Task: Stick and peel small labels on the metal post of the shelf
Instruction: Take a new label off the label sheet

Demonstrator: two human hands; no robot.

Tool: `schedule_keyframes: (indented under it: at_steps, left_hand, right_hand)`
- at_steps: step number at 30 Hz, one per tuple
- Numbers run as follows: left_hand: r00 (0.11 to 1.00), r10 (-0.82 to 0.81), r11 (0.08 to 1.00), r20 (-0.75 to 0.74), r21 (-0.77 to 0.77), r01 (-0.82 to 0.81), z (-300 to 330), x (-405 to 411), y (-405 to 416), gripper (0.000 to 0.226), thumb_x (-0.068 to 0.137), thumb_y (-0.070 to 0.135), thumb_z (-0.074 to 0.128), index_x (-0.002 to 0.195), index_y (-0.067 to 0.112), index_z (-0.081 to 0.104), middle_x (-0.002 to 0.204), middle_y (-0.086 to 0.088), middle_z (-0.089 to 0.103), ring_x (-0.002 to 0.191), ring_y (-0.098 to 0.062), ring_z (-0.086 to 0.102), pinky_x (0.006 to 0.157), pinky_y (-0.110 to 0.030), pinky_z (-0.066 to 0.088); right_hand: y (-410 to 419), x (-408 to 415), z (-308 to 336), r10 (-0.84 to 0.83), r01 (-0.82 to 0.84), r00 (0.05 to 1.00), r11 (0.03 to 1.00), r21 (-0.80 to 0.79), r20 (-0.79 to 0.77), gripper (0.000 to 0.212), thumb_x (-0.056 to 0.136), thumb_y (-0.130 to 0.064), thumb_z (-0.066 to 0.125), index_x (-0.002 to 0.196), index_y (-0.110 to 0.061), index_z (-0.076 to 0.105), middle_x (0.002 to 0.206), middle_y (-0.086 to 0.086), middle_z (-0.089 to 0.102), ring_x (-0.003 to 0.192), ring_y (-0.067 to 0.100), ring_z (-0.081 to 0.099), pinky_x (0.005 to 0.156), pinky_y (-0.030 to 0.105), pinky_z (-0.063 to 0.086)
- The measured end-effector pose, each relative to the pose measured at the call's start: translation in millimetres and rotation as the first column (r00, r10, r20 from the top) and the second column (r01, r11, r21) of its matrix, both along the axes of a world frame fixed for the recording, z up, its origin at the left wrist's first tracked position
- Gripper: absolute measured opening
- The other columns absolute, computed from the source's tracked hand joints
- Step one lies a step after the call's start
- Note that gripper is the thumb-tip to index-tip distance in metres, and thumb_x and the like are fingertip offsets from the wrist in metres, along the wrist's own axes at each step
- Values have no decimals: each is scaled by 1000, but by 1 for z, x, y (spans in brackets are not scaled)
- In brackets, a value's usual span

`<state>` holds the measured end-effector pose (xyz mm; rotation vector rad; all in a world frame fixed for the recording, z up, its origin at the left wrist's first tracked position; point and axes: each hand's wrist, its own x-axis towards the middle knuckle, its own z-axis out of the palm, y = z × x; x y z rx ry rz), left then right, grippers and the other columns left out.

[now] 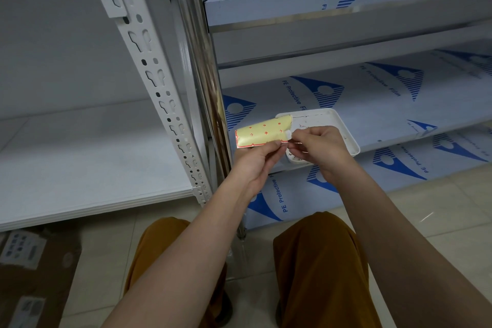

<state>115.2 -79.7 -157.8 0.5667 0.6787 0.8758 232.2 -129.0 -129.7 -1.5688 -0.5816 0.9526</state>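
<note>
My left hand (254,161) pinches the lower edge of a curled yellow label backing sheet (262,132) with red marks and a red-and-white border. My right hand (318,147) pinches a small white label (287,135) at the sheet's right end. Both hands are in front of a white tray (338,121) on the lower shelf. The shiny chrome post (205,66) of the shelf stands just left of my hands; a white perforated post (157,82) runs beside it further left.
The right-hand shelves (372,93) are covered in white film with blue print. A white shelf board (87,157) sits at the left. Cardboard boxes (34,274) lie on the tiled floor at lower left. My knees in brown trousers (319,274) are below.
</note>
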Motion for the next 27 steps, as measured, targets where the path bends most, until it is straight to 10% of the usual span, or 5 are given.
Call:
schedule_keyframes:
  at_steps: [22,27]
  left_hand:
    - [1000,15,994,-13,-108,-16,4,1,1,22,84,-13,59,100,1,56,97,-19,69,85,-24,70,73,-29,60]
    - [999,-14,995,-34,-97,11,6,-1,0,21,84,-13,58,100,1,57,97,-19,69,82,-22,70,74,-28,60]
  right_hand:
    - [0,5,1,-52,54,987,998,8,-154,23,93,-28,60,107,-10,61,93,3,68,79,13,64,68,23,58]
    - [1,5,0,-1,-6,993,999,-53,-117,16,94,-28,59,88,-15,68,77,-3,67,69,10,60,67,21,56]
